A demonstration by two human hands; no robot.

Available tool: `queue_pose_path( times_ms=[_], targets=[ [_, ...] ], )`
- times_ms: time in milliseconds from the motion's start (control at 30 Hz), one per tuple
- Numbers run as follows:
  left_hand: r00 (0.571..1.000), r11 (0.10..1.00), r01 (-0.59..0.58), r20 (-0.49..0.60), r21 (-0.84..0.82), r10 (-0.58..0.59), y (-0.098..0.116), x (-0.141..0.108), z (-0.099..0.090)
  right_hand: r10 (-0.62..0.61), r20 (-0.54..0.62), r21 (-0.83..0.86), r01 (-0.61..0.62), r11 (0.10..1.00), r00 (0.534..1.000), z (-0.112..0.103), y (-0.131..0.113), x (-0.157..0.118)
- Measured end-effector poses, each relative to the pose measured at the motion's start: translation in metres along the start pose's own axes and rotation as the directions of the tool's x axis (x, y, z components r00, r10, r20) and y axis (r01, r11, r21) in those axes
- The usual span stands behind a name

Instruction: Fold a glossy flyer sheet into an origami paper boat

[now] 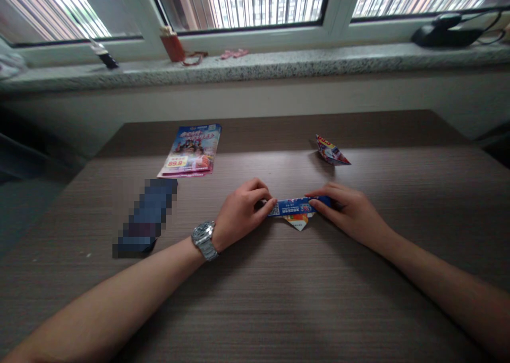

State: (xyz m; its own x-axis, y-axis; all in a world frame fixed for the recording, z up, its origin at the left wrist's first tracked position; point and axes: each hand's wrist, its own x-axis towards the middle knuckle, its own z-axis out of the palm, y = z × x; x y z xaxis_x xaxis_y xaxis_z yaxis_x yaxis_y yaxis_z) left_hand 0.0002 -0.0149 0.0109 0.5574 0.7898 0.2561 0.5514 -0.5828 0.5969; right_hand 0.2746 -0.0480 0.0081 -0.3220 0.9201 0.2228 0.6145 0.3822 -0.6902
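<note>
A printed paper sheet (292, 207), folded into a narrow blue strip, lies on the table in front of me. From under its near edge sticks a small white and orange pointed flap (298, 222). My left hand (245, 209), with a metal watch on the wrist, pinches the strip's left end between thumb and fingers. At the other end, my right hand (346, 209) has its thumb and fingertips closed on the paper. Both ends of the strip are partly covered by fingers. Beyond the right hand stands a folded paper boat (331, 151).
A stack of printed flyers (193, 148) lies at the back left of the wooden table (255, 299). Nearer is a blurred-out dark object (147, 214). On the stone windowsill (279, 65) are a reddish-brown case (172, 45), a small bottle (104, 55) and a black device (446, 32).
</note>
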Motion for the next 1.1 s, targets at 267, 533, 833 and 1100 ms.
queue_pose_path(
  times_ms=[267, 533, 833, 1100],
  targets=[
    [0.972, 0.957, -0.232, 0.083, 0.177, 0.220, -0.003, 0.000, 0.004, -0.145, -0.036, -0.152, 0.138, 0.979, 0.989, 0.007, 0.014, 0.005],
    [0.887, 0.872, -0.421, 0.311, 0.248, 0.340, 0.006, -0.005, 0.008, -0.225, -0.062, -0.293, 0.198, 0.935, 0.972, 0.008, 0.025, 0.011],
    [0.922, 0.881, -0.356, 0.269, 0.313, 0.277, 0.016, -0.008, 0.009, -0.294, 0.023, -0.329, 0.285, 0.900, 0.956, 0.008, 0.009, 0.008],
    [0.918, 0.906, -0.358, 0.261, 0.224, 0.298, 0.010, -0.005, 0.003, -0.285, 0.091, -0.281, 0.299, 0.912, 0.954, 0.014, 0.013, 0.009]
  ],
)
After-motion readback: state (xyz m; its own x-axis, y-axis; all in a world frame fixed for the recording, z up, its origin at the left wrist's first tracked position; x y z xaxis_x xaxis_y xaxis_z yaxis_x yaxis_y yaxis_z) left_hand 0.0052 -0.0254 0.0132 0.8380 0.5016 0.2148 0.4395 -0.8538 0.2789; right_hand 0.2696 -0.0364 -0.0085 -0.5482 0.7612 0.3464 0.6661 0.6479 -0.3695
